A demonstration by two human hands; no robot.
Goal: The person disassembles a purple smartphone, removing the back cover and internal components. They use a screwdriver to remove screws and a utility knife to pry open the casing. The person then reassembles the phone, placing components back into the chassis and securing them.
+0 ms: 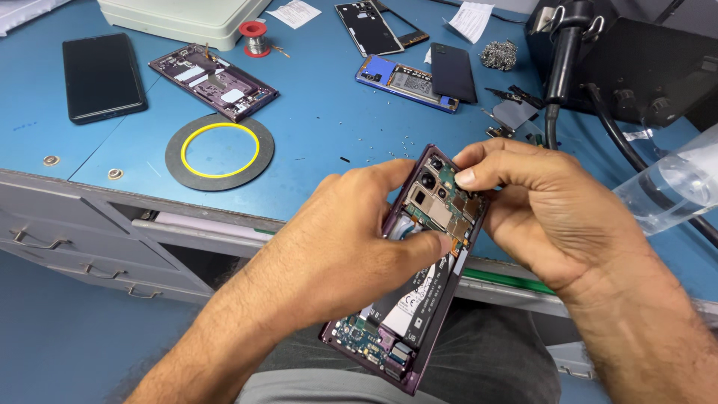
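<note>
At lower centre of the frame, a left hand (351, 247) grips an opened purple phone (415, 288) above the blue surface (321, 112), while the right hand (546, 209) pinches its circuit board (445, 209) near the cameras.

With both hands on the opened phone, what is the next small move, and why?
Probably lift the circuit board gently at its top edge. The right hand pinches that edge with its fingertips, while the left hand grips the purple phone, thumb pressed just below the board. The back is already off, and the phone is held tilted above the lap, so a slow, small lift seems safest.
</note>
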